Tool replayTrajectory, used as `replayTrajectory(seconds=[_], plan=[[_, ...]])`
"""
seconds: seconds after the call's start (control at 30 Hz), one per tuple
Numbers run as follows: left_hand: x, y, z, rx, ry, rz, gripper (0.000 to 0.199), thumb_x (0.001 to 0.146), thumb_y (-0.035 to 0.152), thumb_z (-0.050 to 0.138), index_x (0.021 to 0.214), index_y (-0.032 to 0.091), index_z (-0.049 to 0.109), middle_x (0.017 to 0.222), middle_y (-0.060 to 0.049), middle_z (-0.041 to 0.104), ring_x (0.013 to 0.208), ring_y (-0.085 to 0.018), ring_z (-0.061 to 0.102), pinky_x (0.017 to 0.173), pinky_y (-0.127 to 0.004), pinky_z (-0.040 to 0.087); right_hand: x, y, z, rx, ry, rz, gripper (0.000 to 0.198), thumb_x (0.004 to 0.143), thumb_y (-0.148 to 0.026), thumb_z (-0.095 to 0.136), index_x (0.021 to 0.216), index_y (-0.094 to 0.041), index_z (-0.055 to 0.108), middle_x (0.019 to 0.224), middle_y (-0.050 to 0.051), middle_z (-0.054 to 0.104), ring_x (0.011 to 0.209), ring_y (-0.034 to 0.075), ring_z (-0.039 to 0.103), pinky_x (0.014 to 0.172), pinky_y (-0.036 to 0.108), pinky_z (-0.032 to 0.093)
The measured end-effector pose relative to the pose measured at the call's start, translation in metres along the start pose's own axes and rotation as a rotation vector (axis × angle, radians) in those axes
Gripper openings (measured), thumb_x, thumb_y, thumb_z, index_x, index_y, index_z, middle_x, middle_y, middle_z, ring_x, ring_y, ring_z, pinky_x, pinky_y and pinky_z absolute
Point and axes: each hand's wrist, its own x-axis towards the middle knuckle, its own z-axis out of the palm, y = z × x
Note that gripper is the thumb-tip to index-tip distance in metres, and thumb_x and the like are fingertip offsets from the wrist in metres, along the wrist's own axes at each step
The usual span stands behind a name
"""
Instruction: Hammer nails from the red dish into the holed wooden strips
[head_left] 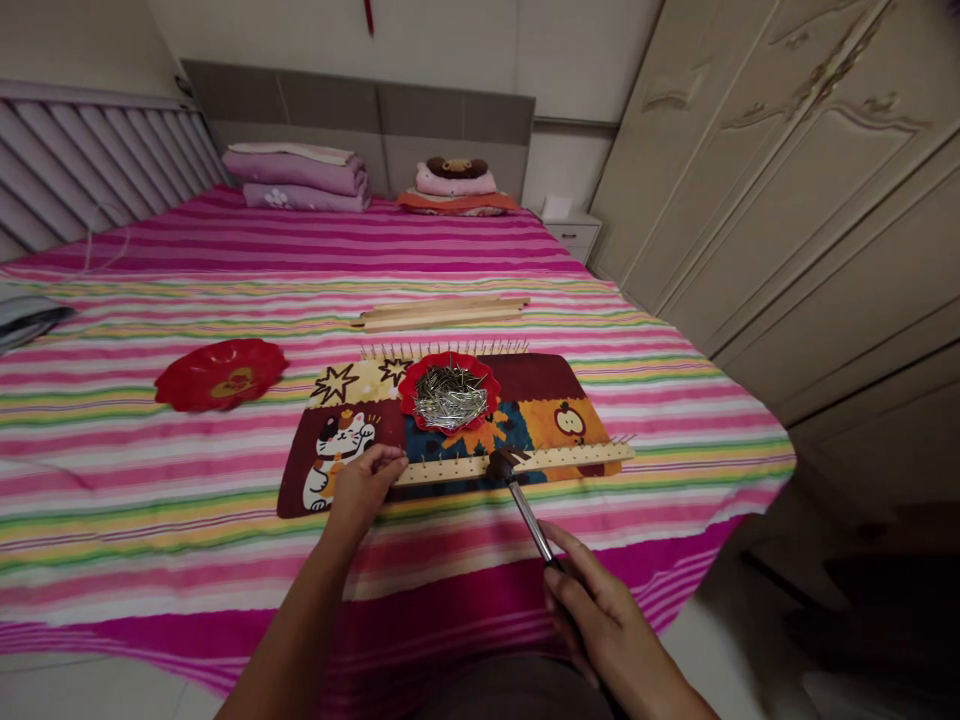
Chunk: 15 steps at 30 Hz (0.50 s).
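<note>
My right hand (596, 605) is wrapped round the handle of a hammer (531, 520) with a dark head and a shiny metal shaft. The hammer head is over the middle of a pale wooden strip (442, 470) with small holes and several upright nails along it. At the strip's left end, my left hand (369, 487) has its thumb and fingertips pinched together; what is between them is too small to make out. Just behind the strip, a red scalloped dish (407, 397) holds a heap of nails (450, 395). All this rests on a patterned mat (577, 385).
A row of upright nails (375, 352) stands at the mat's far edge. Farther back are more wooden strips (442, 314), and on the left a red plate (221, 375). Folded bedding (300, 180) lies at the head of the striped bed (150, 460); wardrobes (750, 180) stand right.
</note>
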Motion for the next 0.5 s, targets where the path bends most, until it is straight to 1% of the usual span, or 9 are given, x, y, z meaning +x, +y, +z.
replayTrajectory(seconds=[0.2,0.33,0.4,0.5], plan=[[-0.005,0.0,0.003,-0.046,0.027,-0.005,0.029,0.058,0.045,0.064,0.072,0.02,0.065,0.073,-0.001,0.068,0.067,-0.015,0.059,0.06,-0.024,0.044,0.003,0.003,0.002,-0.051,-0.008,-0.001,0.061,0.081,-0.043,0.051,0.137,-0.021,0.038,0.05,-0.009,0.043,0.031,0.004,0.027,0.032,0.017,0.019],[-0.007,0.002,0.004,0.016,0.026,0.002,0.026,0.062,0.044,0.061,0.073,0.021,0.065,0.071,0.0,0.068,0.067,-0.015,0.059,0.061,-0.025,0.044,0.007,0.004,0.003,-0.075,-0.059,-0.001,0.059,0.083,-0.043,0.05,0.136,-0.019,0.038,0.049,-0.009,0.042,0.032,0.005,0.028,0.032,0.018,0.019],[-0.008,0.002,0.005,0.093,0.025,0.035,0.024,0.064,0.043,0.059,0.074,0.022,0.065,0.07,0.001,0.067,0.067,-0.015,0.059,0.062,-0.025,0.043,0.009,0.001,0.006,-0.074,-0.084,-0.005,0.058,0.083,-0.041,0.049,0.136,-0.02,0.039,0.053,-0.008,0.045,0.032,0.006,0.031,0.031,0.018,0.02],[-0.009,-0.002,0.006,0.19,0.024,0.147,0.021,0.067,0.04,0.057,0.074,0.022,0.065,0.076,0.0,0.067,0.068,-0.015,0.058,0.065,-0.026,0.044,0.012,-0.005,0.012,-0.088,-0.111,-0.058,0.049,0.087,-0.036,0.046,0.133,-0.022,0.042,0.065,-0.004,0.051,0.035,0.005,0.034,0.031,0.019,0.023]])
